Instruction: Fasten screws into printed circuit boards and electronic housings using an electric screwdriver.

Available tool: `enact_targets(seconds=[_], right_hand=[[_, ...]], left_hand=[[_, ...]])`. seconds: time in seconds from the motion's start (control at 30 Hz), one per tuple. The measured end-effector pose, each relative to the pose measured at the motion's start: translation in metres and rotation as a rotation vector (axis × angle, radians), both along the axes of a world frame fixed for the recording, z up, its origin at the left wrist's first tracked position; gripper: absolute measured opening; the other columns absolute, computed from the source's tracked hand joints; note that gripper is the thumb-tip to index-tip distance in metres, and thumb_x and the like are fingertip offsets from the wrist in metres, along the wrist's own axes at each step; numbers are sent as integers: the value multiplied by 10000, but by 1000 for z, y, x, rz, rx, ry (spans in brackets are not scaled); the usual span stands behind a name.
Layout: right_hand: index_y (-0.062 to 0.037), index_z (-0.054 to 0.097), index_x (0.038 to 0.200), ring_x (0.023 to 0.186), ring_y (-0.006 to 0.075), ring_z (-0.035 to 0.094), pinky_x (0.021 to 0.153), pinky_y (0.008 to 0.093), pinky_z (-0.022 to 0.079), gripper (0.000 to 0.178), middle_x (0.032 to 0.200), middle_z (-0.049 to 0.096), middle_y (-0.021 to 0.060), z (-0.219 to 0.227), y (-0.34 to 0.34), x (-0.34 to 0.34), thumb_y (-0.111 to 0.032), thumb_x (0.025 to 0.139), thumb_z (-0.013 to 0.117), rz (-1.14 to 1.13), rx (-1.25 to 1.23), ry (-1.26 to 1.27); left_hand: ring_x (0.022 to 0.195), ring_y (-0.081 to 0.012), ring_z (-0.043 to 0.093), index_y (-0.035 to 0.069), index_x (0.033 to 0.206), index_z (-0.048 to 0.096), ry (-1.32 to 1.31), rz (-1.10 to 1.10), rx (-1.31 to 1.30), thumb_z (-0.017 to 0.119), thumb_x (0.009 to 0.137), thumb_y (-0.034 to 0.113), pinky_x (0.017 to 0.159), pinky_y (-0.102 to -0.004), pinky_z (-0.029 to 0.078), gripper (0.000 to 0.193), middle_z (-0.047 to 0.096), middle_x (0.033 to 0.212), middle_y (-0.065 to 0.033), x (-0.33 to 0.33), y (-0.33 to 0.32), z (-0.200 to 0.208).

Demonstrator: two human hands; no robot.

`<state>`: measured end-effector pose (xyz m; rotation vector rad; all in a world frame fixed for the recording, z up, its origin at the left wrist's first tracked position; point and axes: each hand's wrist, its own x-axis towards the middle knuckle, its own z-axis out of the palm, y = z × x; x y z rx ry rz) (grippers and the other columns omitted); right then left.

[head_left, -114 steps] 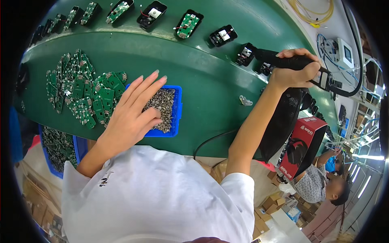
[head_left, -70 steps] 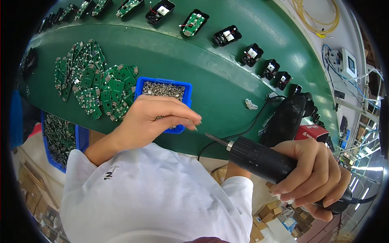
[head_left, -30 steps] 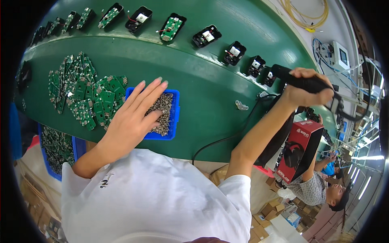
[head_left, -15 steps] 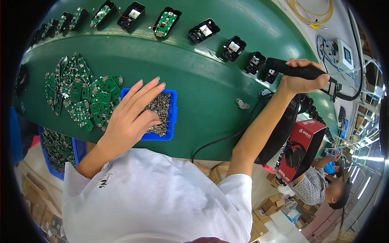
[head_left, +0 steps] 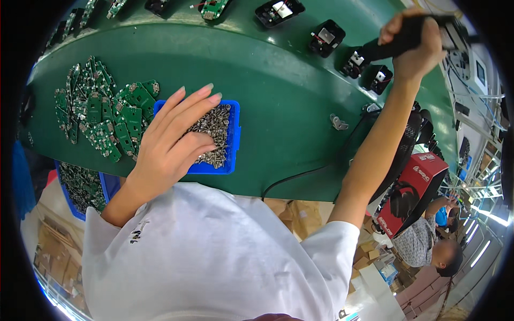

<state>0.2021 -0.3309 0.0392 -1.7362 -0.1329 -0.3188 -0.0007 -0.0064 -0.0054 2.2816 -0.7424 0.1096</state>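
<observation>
Screwdriver [head_left: 404,37] clamped in right hand [head_left: 420,56] at a black box [head_left: 352,68], probably for screwing, next needing a steady push, with left hand [head_left: 166,142] over screws [head_left: 218,131], long fingers apart, thumb pinch unclear.

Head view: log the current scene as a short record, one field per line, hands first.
Left hand: fingers spread over the blue bin; whether it holds a screw cannot be told
Right hand: wrapped around a black power screwdriver
Driver front end: at a black housing; bit not visible
Bin contents: many small metal screws
Loose parts: heaped green circuit boards left of the bin; metal bracket to its right
Surface: green table
Right side: red box, co-worker beyond
</observation>
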Motion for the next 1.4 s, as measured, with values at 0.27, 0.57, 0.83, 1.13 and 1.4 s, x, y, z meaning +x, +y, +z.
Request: enact_targets(seconds=[0.27, 0.57, 0.83, 1.13, 1.4], right_hand=[[-29, 681, 1004, 486, 208, 531, 448, 319, 439, 499, 661, 605, 114, -21, -29, 15, -476, 936, 470, 306, 40, -12], [-85, 618, 951, 520, 157, 580, 511, 247, 514, 474, 713, 622, 39, -21, -11, 1, -540, 970, 484, 569, 113, -120], [-73, 627, 926, 432, 211, 507, 406, 311, 432, 667, 582, 555, 94, -27, -25, -12, -684, 951, 362, 552, -52, -420], [-101, 622, 895, 437, 130, 487, 420, 262, 405, 771, 570, 539, 9, -37, -65, -25, -819, 861, 342, -25, 369, -379], [-135, 655, 853, 436, 72, 473, 438, 189, 408, 607, 597, 528, -55, 70, -19, -92, -733, 760, 607, 419, 508, -462]], left_hand=[[1281, -328, 584, 49, 832, 622, 40, 29, -4, 718, 825, 91, 1131, -470, 407, 105, 622, 1362, -141, 4, 1, -3], [1283, -351, 579, 65, 858, 646, 99, 36, 25, 728, 834, 138, 1142, -479, 376, 113, 629, 1348, -159, 0, 3, -6], [1250, -308, 613, 76, 869, 625, 53, 27, 21, 688, 872, 145, 1091, -445, 446, 93, 672, 1295, -124, 1, 7, -5], [1023, -298, 681, 61, 914, 645, -142, 28, -269, 744, 828, 71, 1016, -404, 499, 131, 721, 1092, -92, -4, 11, -12], [840, -214, 669, 23, 967, 665, 88, 80, -623, 760, 793, -25, 789, -302, 553, 203, 721, 980, -76, -31, 13, -10]])
